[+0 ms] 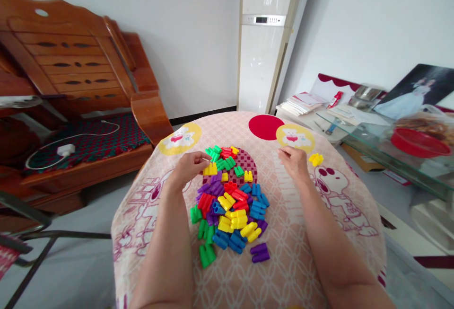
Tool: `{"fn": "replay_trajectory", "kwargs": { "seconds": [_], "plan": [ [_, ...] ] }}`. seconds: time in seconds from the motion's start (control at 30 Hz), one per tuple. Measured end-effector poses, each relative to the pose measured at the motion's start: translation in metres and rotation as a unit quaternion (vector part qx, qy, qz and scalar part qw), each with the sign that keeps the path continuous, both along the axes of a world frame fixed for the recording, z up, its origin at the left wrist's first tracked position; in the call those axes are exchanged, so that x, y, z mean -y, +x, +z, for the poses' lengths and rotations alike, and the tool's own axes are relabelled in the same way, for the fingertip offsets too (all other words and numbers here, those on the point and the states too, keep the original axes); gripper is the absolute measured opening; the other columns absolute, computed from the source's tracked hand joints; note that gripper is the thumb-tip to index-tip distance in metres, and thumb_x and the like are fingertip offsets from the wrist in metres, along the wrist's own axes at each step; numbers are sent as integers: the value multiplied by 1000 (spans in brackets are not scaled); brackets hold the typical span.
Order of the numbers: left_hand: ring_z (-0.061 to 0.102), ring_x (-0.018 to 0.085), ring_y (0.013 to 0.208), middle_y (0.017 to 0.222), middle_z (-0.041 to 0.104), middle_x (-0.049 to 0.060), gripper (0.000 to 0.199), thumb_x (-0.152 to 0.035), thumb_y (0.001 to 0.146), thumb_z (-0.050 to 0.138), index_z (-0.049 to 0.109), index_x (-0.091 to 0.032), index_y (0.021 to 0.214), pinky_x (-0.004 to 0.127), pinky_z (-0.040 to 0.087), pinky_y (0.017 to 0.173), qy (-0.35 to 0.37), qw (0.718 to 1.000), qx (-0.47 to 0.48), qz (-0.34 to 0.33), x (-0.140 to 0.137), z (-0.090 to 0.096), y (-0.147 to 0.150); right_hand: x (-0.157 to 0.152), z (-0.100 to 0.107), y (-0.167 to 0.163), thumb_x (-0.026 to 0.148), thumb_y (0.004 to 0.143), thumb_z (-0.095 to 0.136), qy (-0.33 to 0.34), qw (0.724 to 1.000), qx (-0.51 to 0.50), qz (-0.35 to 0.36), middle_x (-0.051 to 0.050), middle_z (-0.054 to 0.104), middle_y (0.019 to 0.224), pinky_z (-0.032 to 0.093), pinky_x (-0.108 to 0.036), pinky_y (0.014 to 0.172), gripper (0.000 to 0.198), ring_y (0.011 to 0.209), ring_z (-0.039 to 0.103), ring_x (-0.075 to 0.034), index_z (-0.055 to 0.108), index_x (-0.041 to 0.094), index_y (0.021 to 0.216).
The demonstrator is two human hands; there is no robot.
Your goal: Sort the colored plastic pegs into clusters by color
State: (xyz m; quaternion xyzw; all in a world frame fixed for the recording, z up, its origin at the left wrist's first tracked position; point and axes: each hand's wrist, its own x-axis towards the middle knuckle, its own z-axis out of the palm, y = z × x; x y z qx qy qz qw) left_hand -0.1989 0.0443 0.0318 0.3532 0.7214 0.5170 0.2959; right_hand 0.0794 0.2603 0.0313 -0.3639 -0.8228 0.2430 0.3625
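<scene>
My left hand (189,166) is closed at the far left side of a pile of plastic blocks, its fingertips pinching a yellow block (210,169). The pile (232,205) mixes red, yellow, green, blue and purple pieces shaped like joined tubes. Beyond that hand lie green blocks (226,163) and red blocks (228,153). My right hand (294,161) is held over the cloth to the right of the pile, fingers curled together; whatever they hold, if anything, is hidden. Close to its right lies a separate yellow block (315,159).
A patterned cloth (283,261) covers the round table. A purple block (260,252) lies at the near edge of the pile. On the right stands a glass shelf (376,143) with a red basin (420,142); a wooden bench (81,86) is at left.
</scene>
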Motion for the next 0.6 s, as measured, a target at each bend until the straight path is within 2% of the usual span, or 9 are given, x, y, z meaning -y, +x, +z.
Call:
{"fn": "replay_trajectory", "kwargs": {
  "seconds": [0.13, 0.2, 0.27, 0.4, 0.5, 0.6],
  "plan": [
    [64, 16, 67, 74, 70, 3, 44, -40, 62, 79, 71, -15, 97, 25, 48, 59, 80, 995, 27, -55, -15, 13, 27, 29, 6, -20, 37, 82, 61, -105, 982, -13, 153, -3, 69, 68, 46, -25, 57, 26, 60, 63, -17, 76, 17, 87],
    [65, 17, 69, 76, 71, 4, 43, -41, 66, 77, 70, -15, 99, 25, 49, 60, 100, 990, 26, -93, -24, 18, 43, 43, 5, -29, 39, 84, 62, -145, 965, -22, 217, -2, 71, 70, 47, -25, 58, 32, 62, 65, -17, 77, 16, 101],
    [66, 18, 70, 78, 72, 5, 41, -42, 69, 76, 70, -15, 99, 26, 50, 61, 107, 986, 19, -125, -32, 19, 57, 51, 4, -35, 39, 85, 61, -185, 947, -28, 262, -2, 71, 69, 47, -24, 55, 34, 61, 65, -16, 75, 16, 105],
    [70, 21, 78, 86, 74, 8, 36, -41, 71, 75, 70, -15, 94, 29, 54, 66, 125, 982, -4, -141, -44, 15, 74, 51, 2, -37, 37, 82, 63, -254, 923, -16, 288, 0, 67, 60, 46, -22, 47, 25, 50, 63, -15, 73, 15, 87],
    [70, 22, 80, 87, 74, 8, 36, -42, 70, 77, 70, -15, 92, 31, 55, 68, 129, 982, -1, -141, -49, 10, 80, 50, 6, -35, 38, 79, 64, -302, 907, -26, 292, 0, 67, 58, 48, -23, 45, 27, 49, 64, -16, 71, 15, 91],
    [71, 23, 82, 89, 75, 9, 39, -44, 68, 79, 71, -16, 94, 32, 56, 71, 123, 979, 13, -160, -52, 8, 83, 48, 11, -31, 39, 76, 66, -309, 904, -31, 295, -1, 68, 57, 48, -22, 45, 27, 50, 65, -16, 70, 15, 88]
  ]
}}
